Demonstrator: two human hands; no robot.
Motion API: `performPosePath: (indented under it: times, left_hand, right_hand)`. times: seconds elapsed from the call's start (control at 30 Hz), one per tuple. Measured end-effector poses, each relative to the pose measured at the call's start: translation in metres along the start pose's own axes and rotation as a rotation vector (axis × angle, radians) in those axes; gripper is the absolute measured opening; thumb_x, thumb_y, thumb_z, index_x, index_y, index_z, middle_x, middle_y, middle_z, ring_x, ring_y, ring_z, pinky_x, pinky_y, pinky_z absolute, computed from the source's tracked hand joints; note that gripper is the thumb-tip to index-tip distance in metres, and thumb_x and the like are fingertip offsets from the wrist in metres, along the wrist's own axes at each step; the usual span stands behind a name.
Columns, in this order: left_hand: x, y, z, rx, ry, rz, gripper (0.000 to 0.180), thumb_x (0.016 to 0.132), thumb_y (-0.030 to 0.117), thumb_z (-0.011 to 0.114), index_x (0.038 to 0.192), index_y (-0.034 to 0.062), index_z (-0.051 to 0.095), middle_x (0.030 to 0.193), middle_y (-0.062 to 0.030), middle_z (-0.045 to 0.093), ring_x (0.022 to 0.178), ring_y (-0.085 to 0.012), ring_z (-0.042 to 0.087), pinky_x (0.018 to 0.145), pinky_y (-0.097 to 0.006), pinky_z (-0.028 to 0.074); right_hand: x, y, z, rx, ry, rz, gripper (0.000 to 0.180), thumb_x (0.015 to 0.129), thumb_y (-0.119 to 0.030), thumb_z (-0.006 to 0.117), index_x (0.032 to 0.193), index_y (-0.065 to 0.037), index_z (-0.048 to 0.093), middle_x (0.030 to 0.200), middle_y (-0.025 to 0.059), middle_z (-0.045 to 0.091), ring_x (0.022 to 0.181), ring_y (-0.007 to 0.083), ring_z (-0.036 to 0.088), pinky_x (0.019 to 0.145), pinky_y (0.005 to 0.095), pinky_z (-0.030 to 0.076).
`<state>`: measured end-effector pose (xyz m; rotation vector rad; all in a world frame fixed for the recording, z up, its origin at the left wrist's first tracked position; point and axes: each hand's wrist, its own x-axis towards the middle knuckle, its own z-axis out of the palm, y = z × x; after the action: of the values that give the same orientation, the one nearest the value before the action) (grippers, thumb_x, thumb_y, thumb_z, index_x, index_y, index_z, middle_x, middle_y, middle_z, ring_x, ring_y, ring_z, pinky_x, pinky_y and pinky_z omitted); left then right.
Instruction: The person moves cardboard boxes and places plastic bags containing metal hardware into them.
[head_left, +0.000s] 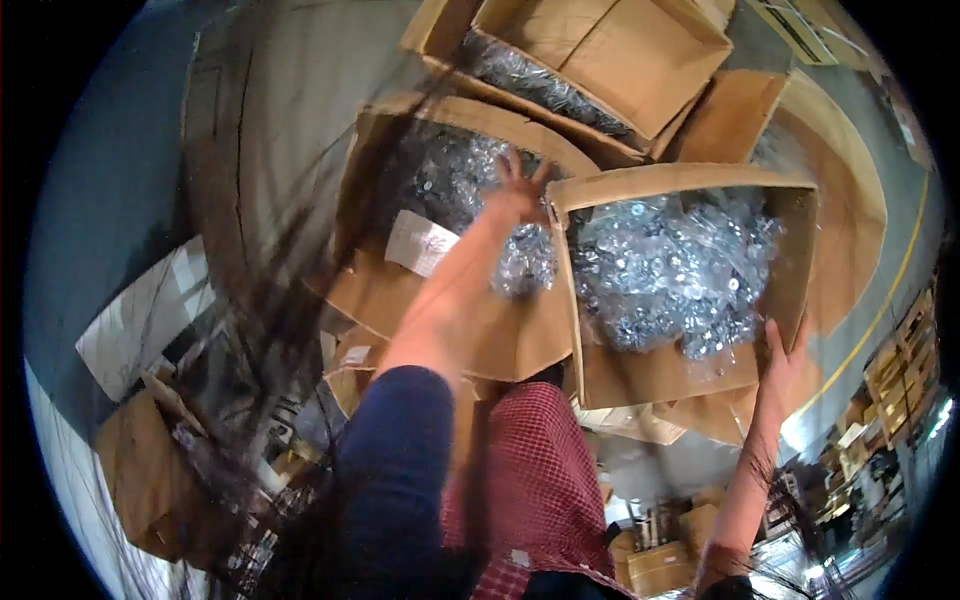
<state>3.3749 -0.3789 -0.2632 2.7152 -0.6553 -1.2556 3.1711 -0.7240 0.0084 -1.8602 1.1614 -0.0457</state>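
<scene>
My left hand (518, 192) reaches over a cardboard box (380, 295) on the left, fingers spread, beside the left rim of a second cardboard box. Small shiny metal parts in clear plastic bags (465, 170) lie inside the left box, with a white paper label (420, 243) near them. The second cardboard box (690, 180), on the right, sits tilted and holds a heap of bagged shiny metal parts (665, 265). Its near right edge is gripped by my right hand (787, 358), thumb on the inner side; the other fingers are mostly hidden behind the wall.
Behind stands another opened box (610, 60) with bagged parts under its raised cardboard. A brown box (150, 480) and flat cardboard (145, 315) lie at the left. Stacked pallets (900, 350) and a yellow floor line (885, 310) are at the right. Dark blurred strands cross the left side.
</scene>
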Motion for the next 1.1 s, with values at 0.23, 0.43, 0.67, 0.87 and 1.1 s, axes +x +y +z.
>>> performPosePath:
  times: [0.23, 0.43, 0.67, 0.87, 1.1]
  left_hand:
    - [-0.032, 0.026, 0.058, -0.244, 0.147, -0.273, 0.107, 0.06, 0.033, 0.086, 0.146, 0.0392, 0.022, 0.154, -0.0218, -0.002, 0.137, -0.0519, 0.009, 0.09, -0.07, 0.041]
    - [-0.013, 0.024, 0.027, -0.181, -0.06, -0.323, 0.102, 0.06, 0.032, 0.086, 0.143, 0.0408, 0.026, 0.154, -0.0206, 0.004, 0.135, -0.0507, 0.018, 0.08, -0.064, 0.05]
    - [-0.034, 0.005, 0.062, -0.326, 0.343, -0.202, 0.057, 0.067, 0.026, 0.076, 0.12, 0.0303, 0.055, 0.13, -0.0272, 0.04, 0.116, -0.0505, 0.044, 0.086, -0.049, 0.05]
    - [-0.096, -0.007, 0.032, -1.118, 0.292, -0.245, 0.053, 0.066, 0.011, 0.07, 0.117, 0.0187, 0.056, 0.1, -0.0169, 0.062, 0.094, -0.0308, 0.06, 0.082, -0.041, 0.051]
    - [-0.25, 0.047, -0.125, -1.843, 0.209, 0.006, 0.06, 0.062, 0.005, 0.074, 0.115, 0.0118, 0.048, 0.107, -0.0073, 0.056, 0.093, -0.0221, 0.059, 0.066, -0.038, 0.054]
  right_hand:
    - [0.004, 0.007, -0.015, -0.143, -0.103, 0.213, 0.027, 0.088, -0.021, 0.065, 0.104, 0.001, 0.061, 0.09, 0.0016, 0.06, 0.077, 0.0083, 0.054, 0.069, 0.0241, 0.044]
    - [-0.001, -0.002, -0.007, -0.252, -0.005, 0.075, 0.034, 0.087, -0.027, 0.067, 0.105, 0.002, 0.062, 0.091, 0.0036, 0.063, 0.081, 0.0112, 0.055, 0.073, 0.0262, 0.044]
    - [0.0, 0.003, -0.011, -0.278, 0.014, 0.18, 0.043, 0.084, -0.035, 0.069, 0.106, 0.002, 0.063, 0.092, 0.0057, 0.065, 0.082, 0.0134, 0.058, 0.074, 0.0268, 0.045]
    - [-0.005, -0.019, 0.0, -0.202, -0.06, 0.111, 0.033, 0.085, -0.026, 0.069, 0.101, 0.003, 0.066, 0.084, 0.0026, 0.064, 0.075, 0.0108, 0.057, 0.066, 0.0258, 0.046]
    - [0.007, 0.016, -0.018, -0.23, -0.019, 0.031, 0.036, 0.083, -0.027, 0.07, 0.099, 0.004, 0.066, 0.078, 0.0044, 0.064, 0.069, 0.0116, 0.057, 0.063, 0.0274, 0.046]
